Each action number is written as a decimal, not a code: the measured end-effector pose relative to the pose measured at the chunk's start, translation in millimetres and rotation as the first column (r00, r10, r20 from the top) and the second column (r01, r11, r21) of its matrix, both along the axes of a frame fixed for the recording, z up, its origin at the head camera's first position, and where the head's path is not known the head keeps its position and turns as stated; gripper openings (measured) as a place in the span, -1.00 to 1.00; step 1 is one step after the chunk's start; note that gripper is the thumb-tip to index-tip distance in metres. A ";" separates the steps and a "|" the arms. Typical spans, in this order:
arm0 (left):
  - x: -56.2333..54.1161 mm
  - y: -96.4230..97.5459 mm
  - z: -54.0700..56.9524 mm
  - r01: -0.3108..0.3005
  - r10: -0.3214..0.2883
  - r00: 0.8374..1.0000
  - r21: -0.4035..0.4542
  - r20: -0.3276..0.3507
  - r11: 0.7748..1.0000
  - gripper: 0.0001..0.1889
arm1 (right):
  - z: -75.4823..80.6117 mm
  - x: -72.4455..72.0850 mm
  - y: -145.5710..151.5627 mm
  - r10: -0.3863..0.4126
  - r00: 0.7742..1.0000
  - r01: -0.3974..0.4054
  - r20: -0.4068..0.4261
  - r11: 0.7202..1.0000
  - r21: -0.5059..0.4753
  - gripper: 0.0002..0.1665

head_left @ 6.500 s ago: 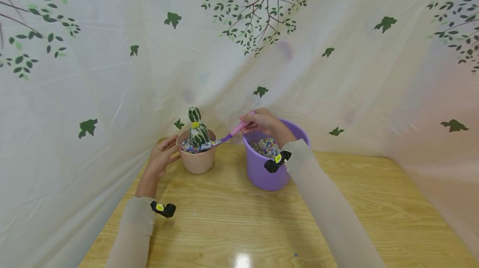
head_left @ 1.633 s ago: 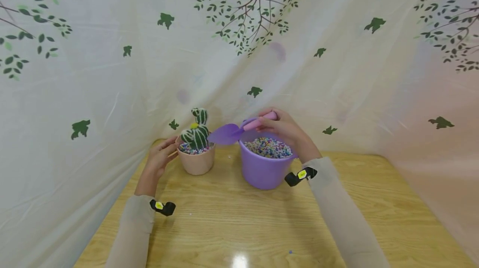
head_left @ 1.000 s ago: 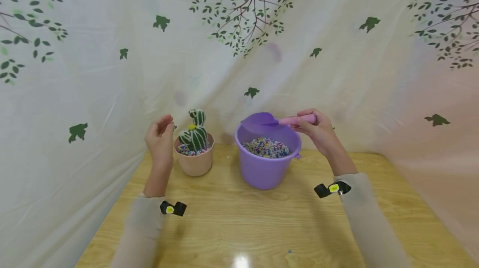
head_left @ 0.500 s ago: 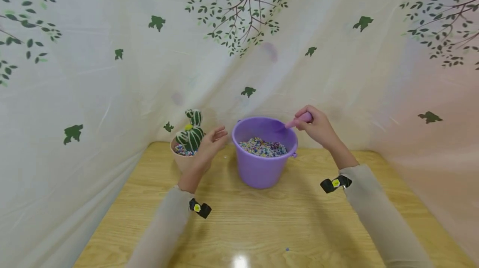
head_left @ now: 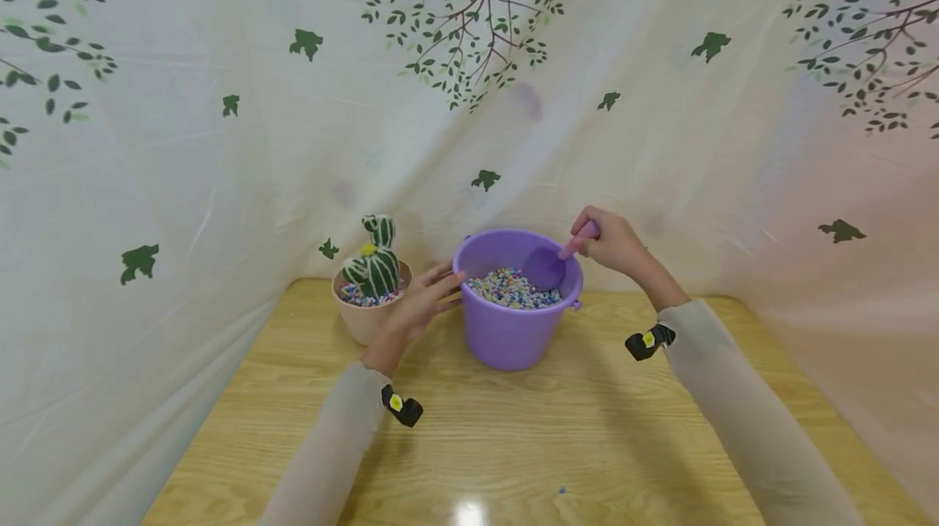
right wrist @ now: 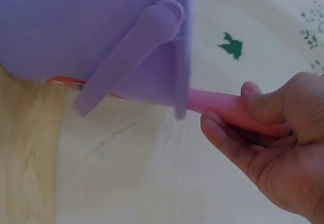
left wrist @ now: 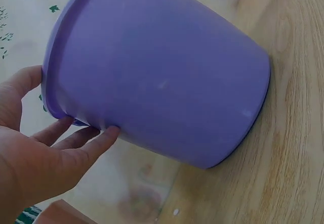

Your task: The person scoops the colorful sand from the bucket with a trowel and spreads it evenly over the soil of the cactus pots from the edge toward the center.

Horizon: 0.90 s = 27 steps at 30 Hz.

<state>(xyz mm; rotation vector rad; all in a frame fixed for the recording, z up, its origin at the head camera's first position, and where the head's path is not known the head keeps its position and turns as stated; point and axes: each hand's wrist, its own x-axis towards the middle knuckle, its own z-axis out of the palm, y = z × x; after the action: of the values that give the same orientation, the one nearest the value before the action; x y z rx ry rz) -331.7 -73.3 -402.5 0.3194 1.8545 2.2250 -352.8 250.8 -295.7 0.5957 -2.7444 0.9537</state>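
Note:
My right hand (head_left: 612,245) grips the pink handle of a small trowel (head_left: 578,240). Its purple blade dips into colourful beads (head_left: 506,288) inside a purple bucket (head_left: 509,338). In the right wrist view, fingers and thumb wrap the handle just above the bucket's rim. With fairly straight fingers, my left hand (head_left: 425,302) touches the bucket's left side near the rim; its thumb meets the rim in the left wrist view. A peach pot (head_left: 359,322) stands behind my left forearm, partly hidden by it. It holds a knitted-looking cactus (head_left: 377,269) with a yellow flower, set in beads.
Everything stands on a wooden table (head_left: 484,436) near its back edge. A pale curtain (head_left: 411,143) printed with leaves hangs behind and at the sides. One loose blue bead (head_left: 562,490) lies near the table's front. The bucket's handle (right wrist: 131,54) hangs down its side.
My left hand has left the pot and moved right to the bucket. The trowel has gone from over the pot to the bucket, its blade now down in the beads.

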 end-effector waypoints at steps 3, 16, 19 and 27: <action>0.5 -0.2 -0.4 0.002 -0.002 1.000 0.015 -0.001 1.000 -0.39 | -4.2 -8.5 1.0 0.035 0.997 -0.031 0.074 0.998 -0.045 -0.89; 0.4 0.8 -0.5 -0.030 0.030 1.000 0.028 0.004 0.999 -0.39 | -4.3 -25.9 2.8 0.160 0.964 -0.130 0.211 0.980 -0.150 -0.78; 0.4 1.2 0.4 -0.037 0.037 0.999 0.034 0.005 0.999 -0.40 | -3.2 -27.6 3.3 0.126 0.968 -0.094 0.217 0.984 -0.150 -0.75; -0.2 2.2 -0.9 -0.053 0.053 0.999 0.027 0.007 0.998 -0.41 | -11.2 -24.2 17.8 0.094 0.954 -0.028 0.283 0.973 -0.230 -0.71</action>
<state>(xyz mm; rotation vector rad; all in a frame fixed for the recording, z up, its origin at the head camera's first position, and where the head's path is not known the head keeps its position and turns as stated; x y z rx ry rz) -331.9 -71.1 -403.4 0.2704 1.8517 2.2849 -377.0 268.6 -306.9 0.5410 -2.8198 1.4500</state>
